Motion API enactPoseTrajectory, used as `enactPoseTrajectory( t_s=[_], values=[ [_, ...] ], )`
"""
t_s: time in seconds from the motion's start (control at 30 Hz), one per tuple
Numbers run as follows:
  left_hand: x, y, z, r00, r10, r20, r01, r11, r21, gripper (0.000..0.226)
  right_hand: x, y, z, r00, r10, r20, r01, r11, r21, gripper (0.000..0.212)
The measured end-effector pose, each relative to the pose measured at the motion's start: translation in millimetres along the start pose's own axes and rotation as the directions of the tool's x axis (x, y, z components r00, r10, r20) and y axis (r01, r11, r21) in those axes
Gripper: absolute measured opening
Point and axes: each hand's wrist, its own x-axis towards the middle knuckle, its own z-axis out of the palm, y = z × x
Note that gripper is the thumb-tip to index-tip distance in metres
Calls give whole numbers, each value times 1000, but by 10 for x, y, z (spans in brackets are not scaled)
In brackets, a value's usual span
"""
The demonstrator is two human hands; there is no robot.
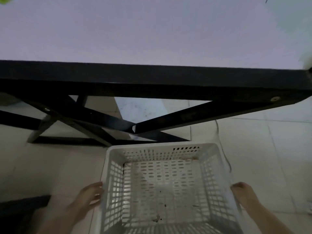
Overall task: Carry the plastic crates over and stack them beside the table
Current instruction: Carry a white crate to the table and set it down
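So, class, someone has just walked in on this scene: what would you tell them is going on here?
A person is holding a white slatted plastic crate with both bare hands: the left hand is on its left side and the right hand on its right. The crate looks empty apart from a few specks of dirt on its bottom. It is over a tiled floor, just in front of a table with a pale top and a black frame. No other crate is in view.
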Motion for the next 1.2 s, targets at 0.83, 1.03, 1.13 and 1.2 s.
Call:
enactPoseTrajectory(
  t_s=[0.83, 1.03, 1.13, 1.2],
  values=[
    [975, 275, 51, 989, 98, 107, -121, 965, 231, 37, -32, -518, 1177, 989, 69, 133, -63, 997, -49, 68],
    [224, 793, 105, 854, 414, 316, -521, 697, 493, 16, -995, -1424, 1236, 873, -361, 328, 388, 922, -17, 56],
    [-383, 1255, -104, 795, 499, 345, -596, 535, 598, 23, -1769, -2018, 1075, 713, -565, 415, 656, 747, -111, 51],
    [-806, 1551, -330, 774, 539, 332, -613, 509, 604, 21, -2305, -2409, 926, 593, -664, 457, 781, 611, -126, 51]
  ],
)
